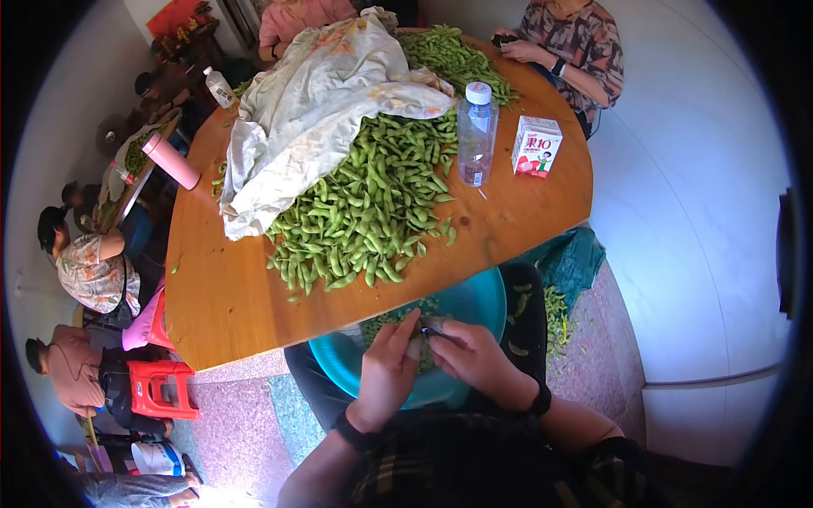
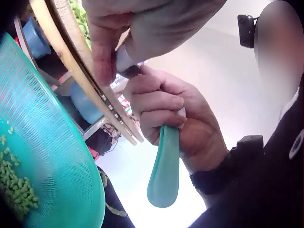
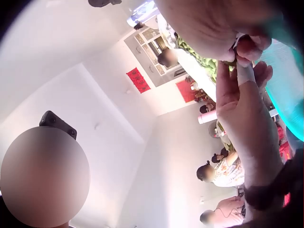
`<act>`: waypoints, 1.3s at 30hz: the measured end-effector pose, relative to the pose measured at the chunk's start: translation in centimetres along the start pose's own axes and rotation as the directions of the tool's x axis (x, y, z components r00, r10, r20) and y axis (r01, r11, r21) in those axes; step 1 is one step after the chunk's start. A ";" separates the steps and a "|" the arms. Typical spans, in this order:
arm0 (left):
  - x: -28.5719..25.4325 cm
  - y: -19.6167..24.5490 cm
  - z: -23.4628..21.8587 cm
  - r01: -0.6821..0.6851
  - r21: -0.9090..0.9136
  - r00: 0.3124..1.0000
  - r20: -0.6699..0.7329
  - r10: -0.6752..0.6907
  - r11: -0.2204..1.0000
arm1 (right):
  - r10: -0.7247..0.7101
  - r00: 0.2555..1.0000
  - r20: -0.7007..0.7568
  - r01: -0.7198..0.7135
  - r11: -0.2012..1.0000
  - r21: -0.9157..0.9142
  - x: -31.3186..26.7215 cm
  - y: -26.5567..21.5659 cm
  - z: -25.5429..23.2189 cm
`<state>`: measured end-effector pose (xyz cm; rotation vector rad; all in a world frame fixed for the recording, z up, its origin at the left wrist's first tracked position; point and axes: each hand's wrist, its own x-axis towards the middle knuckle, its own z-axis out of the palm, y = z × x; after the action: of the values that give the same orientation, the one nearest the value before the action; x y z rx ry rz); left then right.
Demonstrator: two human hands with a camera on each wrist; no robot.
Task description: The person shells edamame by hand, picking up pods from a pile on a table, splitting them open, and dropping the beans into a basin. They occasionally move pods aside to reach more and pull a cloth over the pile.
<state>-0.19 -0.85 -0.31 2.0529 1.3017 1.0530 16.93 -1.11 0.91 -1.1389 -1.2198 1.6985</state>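
Above a teal basin of shelled green beans, the two hands meet at their fingertips. The right hand curls its fingers round a teal handle, seen below its fist in the left wrist view; a dark tip of the tool lies near the thumb. My left hand, with a white wrap on one digit, pinches a small greenish thing, apparently a pod, mostly hidden by fingers. Green pods are heaped on the wooden table, partly under a cloth.
On the table stand a clear bottle, a small carton and a pink flask. Two people sit across it. A green bag and loose pods lie at the right; a red stool stands at the left, near other seated people.
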 end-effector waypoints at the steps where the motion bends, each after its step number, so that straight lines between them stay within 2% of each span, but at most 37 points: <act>1: -0.2 -0.1 0.3 0.010 -0.004 1.000 -0.011 -0.010 1.000 | -0.009 0.999 -0.036 0.010 0.999 0.033 -0.1 0.2 0.2; 5: -0.9 -1.2 1.5 0.077 -0.068 0.997 -0.015 -0.078 0.995 | -0.058 0.994 -0.097 0.066 0.994 0.083 0.1 1.8 0.6; 7: -0.9 -1.6 1.6 0.096 -0.095 0.995 0.013 -0.095 0.991 | 0.109 0.993 -0.053 -0.096 0.974 0.204 0.0 1.3 0.4; 9: -1.1 -2.2 1.8 0.117 -0.122 0.993 0.043 -0.113 0.986 | 0.141 0.990 -0.029 -0.130 0.964 0.233 0.2 2.0 -0.2; 11: -1.1 -3.2 2.0 0.292 -0.341 0.954 0.166 -0.248 0.893 | 0.167 0.986 -0.003 -0.161 0.953 0.258 0.7 2.6 -0.6; 12: -1.2 -3.6 2.2 0.295 -0.343 0.953 0.170 -0.250 0.892 | 0.197 0.980 -0.009 -0.188 0.946 0.266 0.8 2.9 -0.7; 14: -1.4 -4.4 2.5 0.446 -0.532 0.895 0.277 -0.350 0.720 | 0.231 0.973 -0.014 -0.218 0.936 0.275 1.0 3.4 -0.8; 15: -1.6 -4.9 2.7 0.449 -0.532 0.894 0.279 -0.352 0.718 | 0.232 0.973 -0.014 -0.217 0.931 0.294 1.2 3.7 -0.9; 17: -1.7 -5.6 3.1 0.519 -0.646 0.852 0.335 -0.403 0.559 | 0.235 0.972 -0.013 -0.219 0.924 0.313 1.3 3.8 -0.9; 18: -1.6 -5.6 3.2 0.519 -0.647 0.852 0.336 -0.403 0.559 | 0.236 0.971 -0.027 -0.217 0.930 0.296 1.4 3.7 -1.0; 20: -1.5 -5.3 3.3 0.415 -0.502 0.908 0.279 -0.312 0.759 | 0.239 0.970 -0.042 -0.218 0.935 0.279 1.5 4.0 -1.0; 21: -1.2 -5.0 3.3 0.415 -0.503 0.908 0.280 -0.312 0.758 | 0.175 0.980 -0.098 -0.156 0.971 0.181 1.7 4.5 -1.0; 22: -0.9 -4.6 3.2 0.191 -0.316 0.976 0.158 -0.147 0.929 | 0.106 0.984 -0.146 -0.095 0.992 0.079 1.8 4.7 -1.0; 23: -0.8 -4.3 3.2 -0.045 -0.083 0.996 0.076 0.051 0.996 | 0.106 0.984 -0.146 -0.096 0.992 0.077 1.7 4.4 -1.0; 24: -0.9 -4.6 3.2 -0.042 -0.083 0.996 0.073 0.048 0.996 | 0.104 0.986 -0.131 -0.099 0.994 0.047 1.5 4.0 -0.8; 26: -1.1 -5.2 3.1 0.080 -0.067 0.990 0.125 -0.071 0.995 | 0.102 0.988 -0.113 -0.101 0.995 0.016 1.5 3.8 -0.6; 30: -0.8 -4.8 3.1 0.051 -0.079 0.997 0.068 -0.046 0.996 | 0.064 0.993 -0.102 -0.064 0.998 0.001 1.4 4.4 -0.2; 32: -0.7 -4.7 3.0 0.050 0.007 0.995 0.086 -0.050 0.999 | 0.053 0.993 -0.106 -0.055 0.998 -0.019 1.4 4.9 0.0; 34: -0.8 -4.6 3.0 0.044 -0.016 0.996 0.083 -0.043 0.999 | -0.031 0.983 -0.178 0.013 0.995 -0.101 1.6 5.4 0.1; 35: -0.8 -4.6 3.1 0.037 -0.038 0.996 0.080 -0.034 0.999 | -0.031 0.984 -0.178 0.013 0.995 -0.100 1.7 5.6 0.0; 37: -0.8 -4.3 3.1 0.064 -0.058 0.995 0.084 -0.059 0.996 | -0.117 0.979 -0.169 0.086 0.980 -0.179 1.8 5.8 -0.3; 38: -0.7 -4.2 3.1 0.091 -0.078 0.993 0.088 -0.084 0.993 | -0.116 0.979 -0.169 0.086 0.980 -0.178 1.8 5.6 -0.4; 39: -0.6 -4.1 3.0 0.091 -0.079 0.993 0.088 -0.084 0.993 | -0.042 0.988 -0.150 0.022 0.991 -0.133 1.7 5.1 -0.5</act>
<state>-0.06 0.39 -5.28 1.9401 1.2718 0.9544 16.52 -0.78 -4.51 -1.2959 -1.2616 1.4962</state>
